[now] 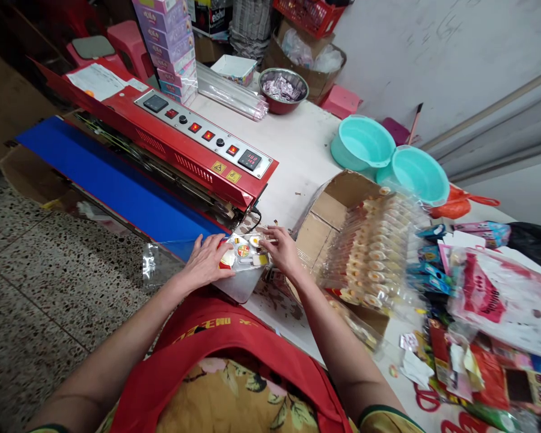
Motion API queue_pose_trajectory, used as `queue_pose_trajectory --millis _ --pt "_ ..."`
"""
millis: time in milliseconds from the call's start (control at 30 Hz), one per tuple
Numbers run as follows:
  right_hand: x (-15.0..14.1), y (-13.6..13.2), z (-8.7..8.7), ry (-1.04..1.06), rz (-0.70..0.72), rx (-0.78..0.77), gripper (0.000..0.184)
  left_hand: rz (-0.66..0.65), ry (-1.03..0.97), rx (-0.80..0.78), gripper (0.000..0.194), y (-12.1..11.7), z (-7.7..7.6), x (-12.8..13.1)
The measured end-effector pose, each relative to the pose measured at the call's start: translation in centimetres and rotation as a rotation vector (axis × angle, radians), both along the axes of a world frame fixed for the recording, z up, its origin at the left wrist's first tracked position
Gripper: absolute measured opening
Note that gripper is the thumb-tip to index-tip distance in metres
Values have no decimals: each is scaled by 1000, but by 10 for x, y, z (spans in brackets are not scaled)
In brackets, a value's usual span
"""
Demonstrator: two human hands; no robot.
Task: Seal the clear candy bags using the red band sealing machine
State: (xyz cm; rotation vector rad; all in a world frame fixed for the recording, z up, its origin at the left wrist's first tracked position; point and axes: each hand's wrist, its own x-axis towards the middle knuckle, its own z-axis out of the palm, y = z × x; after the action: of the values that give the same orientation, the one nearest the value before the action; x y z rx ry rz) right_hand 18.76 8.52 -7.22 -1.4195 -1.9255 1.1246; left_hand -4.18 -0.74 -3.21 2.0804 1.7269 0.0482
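Note:
A clear plastic bag (244, 252) of small toy food pieces, with a fried egg and a round pizza-like piece, lies at the front end of the red sealing machine (202, 138). My left hand (206, 263) rests flat on the bag's left part, fingers stretched out. At its right end, my right hand (279, 248) pinches the bag edge beside the egg piece, thumb and forefinger close together. The bag's empty film stretches left past my left hand, over the blue conveyor belt (112, 180). Beneath the bag is a pale grey plate (241, 287).
Right of my hands, a cardboard box (318, 225) holds rows of similar filled bags (369, 252). Two turquoise basins (363, 141) stand behind it. A steel bowl (283, 90) of small packets and stacked boxes (171, 48) are farther back. Red scissors (427, 397) lie amid clutter at right.

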Motion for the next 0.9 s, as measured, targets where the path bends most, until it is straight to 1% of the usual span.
queue_pose_trajectory --millis 100,167,233,400,567,633,700,800,900 --pt "-3 -6 -5 58 -73 -266 21 4 -5 0 59 0 0 0" --pt "-8 -7 -6 59 -108 -354 21 3 -5 -3 58 0 1 -1" --pt "-12 -6 -4 39 -138 -358 21 3 0 -8 58 1 1 -1" --pt "-20 -3 -1 -68 -173 -247 18 7 0 -9 56 3 1 -2" --pt "-23 -2 -8 -141 -279 -234 20 8 -20 -8 54 3 2 -2" --pt "-23 -2 -11 -109 -279 -233 23 13 -19 -10 54 2 2 -3" --pt "-22 -1 -13 -30 -265 -248 29 13 -14 -13 55 2 2 -3" --pt "-20 -3 -14 62 -246 -317 37 0 6 -19 57 2 2 -3" --pt "-23 -5 -13 41 -251 -349 45 -11 20 -24 56 2 4 -2"
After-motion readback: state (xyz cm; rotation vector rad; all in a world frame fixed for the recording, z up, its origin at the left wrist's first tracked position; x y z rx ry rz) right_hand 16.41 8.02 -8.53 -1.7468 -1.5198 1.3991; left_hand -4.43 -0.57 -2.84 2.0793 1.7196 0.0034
